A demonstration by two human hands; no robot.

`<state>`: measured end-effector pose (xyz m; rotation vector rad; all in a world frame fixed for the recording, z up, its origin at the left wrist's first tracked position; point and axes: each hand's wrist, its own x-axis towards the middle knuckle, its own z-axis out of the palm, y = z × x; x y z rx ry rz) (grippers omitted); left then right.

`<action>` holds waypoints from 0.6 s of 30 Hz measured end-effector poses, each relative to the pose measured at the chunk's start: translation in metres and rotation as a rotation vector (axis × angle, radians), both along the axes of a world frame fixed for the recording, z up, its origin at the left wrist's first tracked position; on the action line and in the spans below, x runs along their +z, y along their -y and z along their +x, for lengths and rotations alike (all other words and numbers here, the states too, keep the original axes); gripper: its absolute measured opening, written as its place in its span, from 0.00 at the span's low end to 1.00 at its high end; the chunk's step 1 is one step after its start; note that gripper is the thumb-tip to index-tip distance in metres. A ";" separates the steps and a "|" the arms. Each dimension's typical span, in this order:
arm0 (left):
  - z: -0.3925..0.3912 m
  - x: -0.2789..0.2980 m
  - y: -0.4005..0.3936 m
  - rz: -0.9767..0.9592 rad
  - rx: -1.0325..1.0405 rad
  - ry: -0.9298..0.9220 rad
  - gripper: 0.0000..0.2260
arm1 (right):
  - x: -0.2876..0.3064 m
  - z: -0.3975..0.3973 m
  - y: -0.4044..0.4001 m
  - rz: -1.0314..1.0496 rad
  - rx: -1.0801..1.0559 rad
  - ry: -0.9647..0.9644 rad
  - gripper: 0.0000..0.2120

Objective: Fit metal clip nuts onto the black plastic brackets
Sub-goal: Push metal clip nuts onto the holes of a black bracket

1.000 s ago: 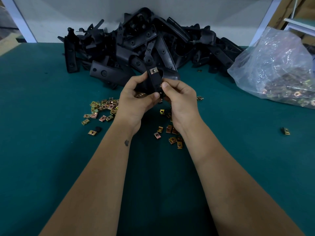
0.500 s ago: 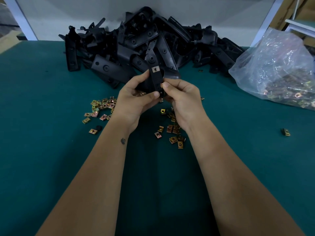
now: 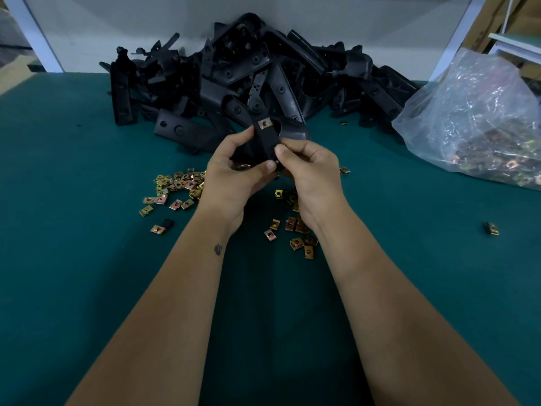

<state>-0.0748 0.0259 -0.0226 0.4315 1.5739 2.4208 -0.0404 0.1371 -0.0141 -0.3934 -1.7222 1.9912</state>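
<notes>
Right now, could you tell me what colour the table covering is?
Dark teal green table covering, clearest in the head view.

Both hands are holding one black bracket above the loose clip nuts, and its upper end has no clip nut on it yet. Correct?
Not quite. The head view shows a metal clip nut already on the upper end of the bracket. The rest holds: left hand and right hand both hold it above the loose clip nuts.

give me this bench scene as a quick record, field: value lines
held part: black plastic bracket
fitted: one clip nut on the bracket's far end
left hand: grips the bracket from the left
right hand: pinches the bracket's near end
loose clip nuts: scattered on green table
bracket pile: behind the hands
plastic bag: far right, holds more nuts
</notes>
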 end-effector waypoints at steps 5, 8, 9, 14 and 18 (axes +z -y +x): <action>-0.001 0.000 0.001 -0.014 -0.001 -0.001 0.22 | -0.001 -0.001 -0.002 0.066 0.000 0.016 0.09; -0.001 0.000 -0.001 -0.027 0.001 0.002 0.21 | 0.000 0.001 -0.003 0.092 0.007 0.014 0.09; -0.002 0.000 -0.002 -0.033 0.000 0.002 0.21 | 0.001 0.002 -0.003 0.098 0.007 0.004 0.08; -0.004 0.001 -0.005 0.044 0.040 0.058 0.16 | 0.011 0.007 0.003 0.110 0.000 -0.074 0.14; -0.006 0.001 -0.005 0.115 0.082 0.109 0.09 | 0.007 0.010 0.013 0.526 -0.044 -0.051 0.14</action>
